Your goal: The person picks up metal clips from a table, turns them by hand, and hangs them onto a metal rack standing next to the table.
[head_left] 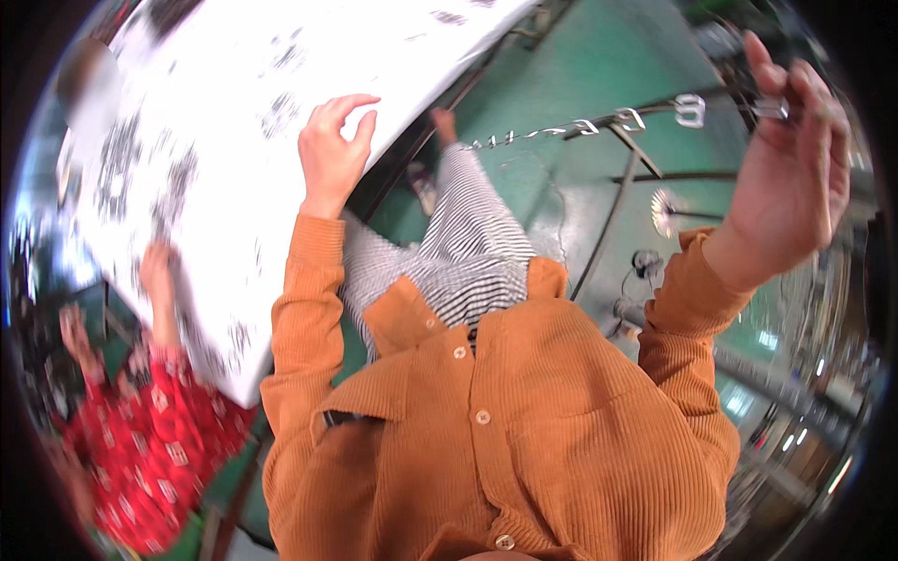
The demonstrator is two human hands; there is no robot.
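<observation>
My left hand (337,154) is over the edge of a white-covered table (374,56), its thumb and fingers apart and nothing between them. On the right, my right hand (790,168) is raised, with fingers bent at the end of a row of silver metal loops (690,110). The end loop (773,109) lies at its fingertips and seems pinched there; blur hides the exact grip. From that hand the row runs leftward along a dark bar, its loops looking smaller toward the middle.
Dark, blurred pieces (281,112) lie scattered over the white table. At its lower left is a co-worker in a red patterned top (159,439), one hand (159,271) on the table edge. Dark metal frame bars (608,215) and a round fan-like object (664,213) stand on the green floor.
</observation>
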